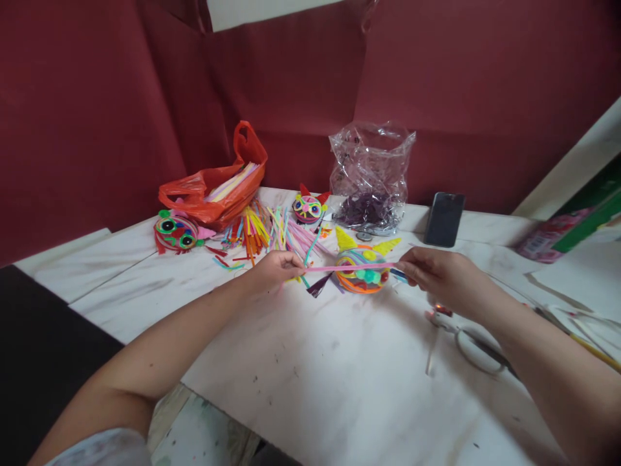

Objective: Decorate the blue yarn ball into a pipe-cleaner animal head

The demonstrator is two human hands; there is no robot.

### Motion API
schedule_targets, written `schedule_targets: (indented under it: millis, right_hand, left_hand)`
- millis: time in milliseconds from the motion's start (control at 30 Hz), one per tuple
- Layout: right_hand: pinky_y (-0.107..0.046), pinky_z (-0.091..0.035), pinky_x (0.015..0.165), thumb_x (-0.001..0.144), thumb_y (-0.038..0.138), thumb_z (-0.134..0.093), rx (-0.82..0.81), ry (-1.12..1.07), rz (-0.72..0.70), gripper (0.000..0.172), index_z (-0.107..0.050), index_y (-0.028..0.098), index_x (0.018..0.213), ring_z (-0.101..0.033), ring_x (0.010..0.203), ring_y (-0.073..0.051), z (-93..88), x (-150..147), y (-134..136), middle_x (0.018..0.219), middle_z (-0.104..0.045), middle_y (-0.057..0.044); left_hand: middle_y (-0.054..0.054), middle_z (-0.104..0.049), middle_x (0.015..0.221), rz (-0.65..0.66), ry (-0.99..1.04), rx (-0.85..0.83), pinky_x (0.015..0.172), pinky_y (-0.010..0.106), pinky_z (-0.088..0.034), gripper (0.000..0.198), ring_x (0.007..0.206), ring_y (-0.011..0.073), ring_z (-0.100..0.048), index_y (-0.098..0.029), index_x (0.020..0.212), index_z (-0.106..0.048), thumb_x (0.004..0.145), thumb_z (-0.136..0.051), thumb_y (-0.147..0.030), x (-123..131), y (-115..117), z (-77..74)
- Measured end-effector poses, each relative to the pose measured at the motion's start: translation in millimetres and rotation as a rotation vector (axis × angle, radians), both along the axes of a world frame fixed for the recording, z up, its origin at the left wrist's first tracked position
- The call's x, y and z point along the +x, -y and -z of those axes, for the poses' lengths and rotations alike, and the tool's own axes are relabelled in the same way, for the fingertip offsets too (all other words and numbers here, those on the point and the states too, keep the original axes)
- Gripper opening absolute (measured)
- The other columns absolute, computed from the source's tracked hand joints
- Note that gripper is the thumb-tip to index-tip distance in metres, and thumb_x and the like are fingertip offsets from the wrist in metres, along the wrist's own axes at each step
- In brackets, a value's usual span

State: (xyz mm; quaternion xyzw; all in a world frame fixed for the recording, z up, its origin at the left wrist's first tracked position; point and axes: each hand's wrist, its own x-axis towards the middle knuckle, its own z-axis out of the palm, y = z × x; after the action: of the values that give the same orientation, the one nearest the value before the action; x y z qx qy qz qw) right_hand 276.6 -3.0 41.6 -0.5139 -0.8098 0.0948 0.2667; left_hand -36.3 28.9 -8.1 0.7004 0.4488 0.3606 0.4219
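Observation:
A pink pipe cleaner [352, 266] is stretched straight between my two hands above the table. My left hand [280, 266] pinches its left end; my right hand [431, 268] pinches the right end. Just behind the strip sits a round craft face [361, 285] with yellow ears, an orange rim and coloured coils, partly covered by the strip. A dark purple tassel [319, 286] lies beside my left fingertips. Loose pipe cleaners [257, 230] in many colours are heaped beyond my left hand.
A red plastic bag [213, 194] holding pale strips stands at the back left. Two more craft faces [177, 232] [309, 207] sit nearby. A clear bag [371, 181] with dark purple material, a phone [445, 220] and glasses [478, 349] lie around the right side.

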Motion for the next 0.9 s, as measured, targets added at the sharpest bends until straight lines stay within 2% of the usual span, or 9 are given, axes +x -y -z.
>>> schedule_targets:
  millis: [167, 267, 367, 433, 633, 700, 767, 833, 900]
  right_hand:
    - [-0.024, -0.038, 0.047, 0.085, 0.054, -0.045, -0.003, -0.067, 0.018, 0.038, -0.06, 0.021, 0.076, -0.053, 0.049, -0.014, 2.3, 3, -2, 0.058, -0.061, -0.002]
    - [-0.024, -0.04, 0.049, 0.085, 0.054, -0.046, 0.025, -0.116, 0.026, 0.038, -0.059, 0.02, 0.077, -0.056, 0.053, -0.014, 4.0, 4, -4, 0.062, -0.064, -0.003]
    - [-0.023, -0.038, 0.047, 0.086, 0.052, -0.046, 0.048, -0.123, 0.034, 0.037, -0.059, 0.019, 0.074, -0.052, 0.049, -0.012, 1.8, 2, -2, 0.058, -0.062, -0.002]
    - [-0.022, -0.037, 0.045, 0.087, 0.049, -0.046, 0.045, -0.125, 0.028, 0.036, -0.058, 0.019, 0.071, -0.049, 0.045, -0.011, -1.9, 0, 1, 0.055, -0.06, 0.0]
    - [-0.021, -0.033, 0.041, 0.088, 0.046, -0.044, -0.098, -0.2, 0.053, 0.038, -0.054, 0.019, 0.062, -0.043, 0.038, -0.008, -13.1, -8, 10, 0.05, -0.056, 0.002]
    - [-0.021, -0.033, 0.04, 0.087, 0.05, -0.043, -0.17, -0.227, 0.039, 0.042, -0.054, 0.019, 0.061, -0.043, 0.037, -0.009, -12.1, -12, 12, 0.047, -0.055, 0.002]
    - [-0.022, -0.034, 0.042, 0.087, 0.052, -0.042, -0.193, -0.244, 0.032, 0.044, -0.055, 0.019, 0.062, -0.043, 0.038, -0.009, -7.6, -18, 14, 0.045, -0.054, 0.002]
    - [-0.023, -0.035, 0.045, 0.087, 0.052, -0.041, -0.149, -0.263, 0.064, 0.044, -0.056, 0.019, 0.061, -0.043, 0.04, -0.01, -1.9, -25, 15, 0.044, -0.052, 0.003]
    - [-0.024, -0.035, 0.047, 0.087, 0.051, -0.04, -0.071, -0.309, 0.139, 0.044, -0.054, 0.019, 0.06, -0.042, 0.041, -0.01, 1.5, -29, 16, 0.043, -0.05, 0.003]
  left_hand:
    - [-0.001, -0.06, 0.068, -0.055, -0.078, 0.175, 0.057, 0.02, -0.039, 0.019, 0.062, 0.0092, -0.052, -0.014, 0.073, -0.063, 0.073, -0.065, -0.033, 4, 1, 2.0]
    - [-0.002, -0.057, 0.067, -0.035, -0.113, 0.267, 0.056, 0.019, -0.038, 0.022, 0.061, 0.0091, -0.05, -0.014, 0.076, -0.065, 0.074, -0.064, -0.036, 3, 1, 1.9]
    - [-0.003, -0.052, 0.061, -0.024, -0.165, 0.376, 0.055, 0.02, -0.036, 0.026, 0.058, 0.0085, -0.047, -0.014, 0.071, -0.065, 0.078, -0.061, -0.039, 3, 4, -1.2]
    - [-0.003, -0.051, 0.059, -0.014, -0.178, 0.386, 0.054, 0.02, -0.035, 0.031, 0.057, 0.0087, -0.046, -0.014, 0.067, -0.064, 0.081, -0.057, -0.041, 4, 6, -3.1]
    - [0.0, -0.054, 0.058, 0.073, -0.076, 0.113, 0.047, 0.021, -0.03, 0.039, 0.051, 0.009, -0.043, -0.013, 0.075, -0.068, 0.083, -0.049, -0.046, -1, 2, 0.0]
    - [0.002, -0.056, 0.055, 0.223, -0.091, -0.045, 0.044, 0.021, -0.027, 0.04, 0.047, 0.0089, -0.04, -0.012, 0.069, -0.069, 0.08, -0.051, -0.046, -6, -3, -0.5]
    - [0.005, -0.059, 0.052, 0.426, -0.161, -0.219, 0.043, 0.023, -0.026, 0.037, 0.044, 0.0096, -0.041, -0.012, 0.063, -0.07, 0.077, -0.056, -0.043, -11, -4, -4.8]
    - [0.007, -0.062, 0.052, 0.595, -0.231, -0.354, 0.045, 0.024, -0.029, 0.034, 0.044, 0.0112, -0.043, -0.013, 0.06, -0.071, 0.075, -0.06, -0.041, -14, -2, -12.1]
    - [0.009, -0.064, 0.054, 0.707, -0.245, -0.433, 0.047, 0.026, -0.033, 0.035, 0.044, 0.0129, -0.047, -0.014, 0.06, -0.072, 0.076, -0.06, -0.042, -16, 3, -19.5]
